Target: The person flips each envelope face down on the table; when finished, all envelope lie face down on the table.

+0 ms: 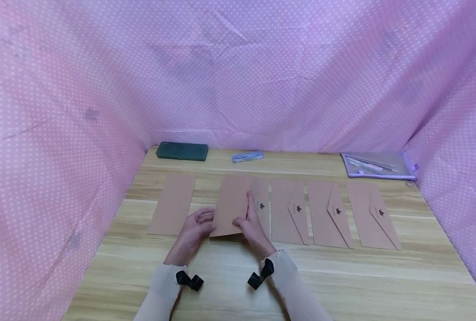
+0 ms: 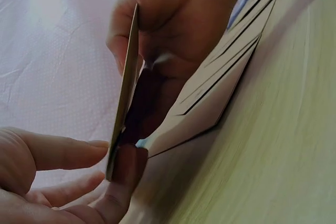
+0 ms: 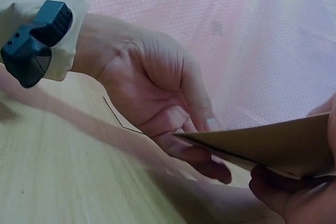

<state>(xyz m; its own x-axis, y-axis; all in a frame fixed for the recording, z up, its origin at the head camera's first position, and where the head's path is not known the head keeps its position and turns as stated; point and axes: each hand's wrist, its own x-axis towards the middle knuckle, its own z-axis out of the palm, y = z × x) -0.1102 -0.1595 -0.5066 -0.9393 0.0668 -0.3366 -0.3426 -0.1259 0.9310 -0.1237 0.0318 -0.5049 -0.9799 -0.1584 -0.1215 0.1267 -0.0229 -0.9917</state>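
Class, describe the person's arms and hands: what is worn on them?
Both arms wear long, plain cream sleeves reaching the wrists. At the left cuff sits a dark, blocky device with a curved piece; a similar dark device sits at the right. No cables show. The left hand and right hand are bare, without gloves.

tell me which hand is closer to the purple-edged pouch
Right. The right hand is left of the purple-edged pouch and nearer the person; the left hand is even farther left.
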